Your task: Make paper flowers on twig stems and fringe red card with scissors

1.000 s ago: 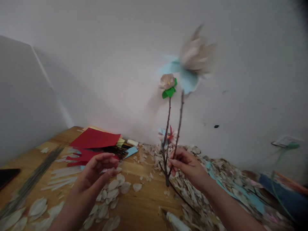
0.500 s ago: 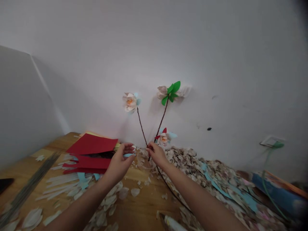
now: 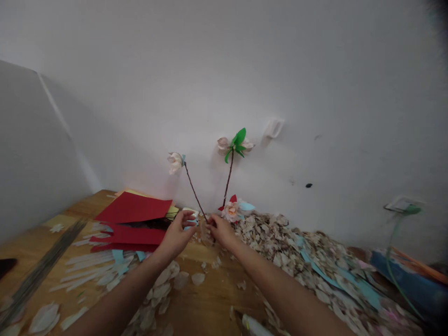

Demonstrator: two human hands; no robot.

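Observation:
My right hand (image 3: pixel 222 232) pinches a thin brown stem (image 3: pixel 195 190) that leans up to the left. At its top is a handmade white flower (image 3: pixel 174 163) with a light-blue piece behind it. Just left of it, my left hand (image 3: pixel 180 233) holds nothing, its fingers curved and apart. A second brown stem (image 3: pixel 228 178) rises behind my right hand, carrying green leaves (image 3: pixel 239 139) and pale blooms (image 3: pixel 223 145). Low beside that hand sits another pale flower (image 3: pixel 231 211) with red and light-blue leaves. Whether the second stem is in my grip is hidden.
Red sheets (image 3: pixel 135 209) lie at the left, near pale strips (image 3: pixel 80 272) and a bundle of thin wires (image 3: pixel 47 268). Dried petals (image 3: pixel 280 238) are heaped along the wall at the right. A blue box (image 3: pixel 406 273) stands at far right; a glue-like tube (image 3: pixel 255 325) lies in front.
The leaning flower has moved left and down and its bloom has turned. The green-leaved branch and the lower flower have also sunk. My right hand has shifted slightly left and down; my left hand stays open.

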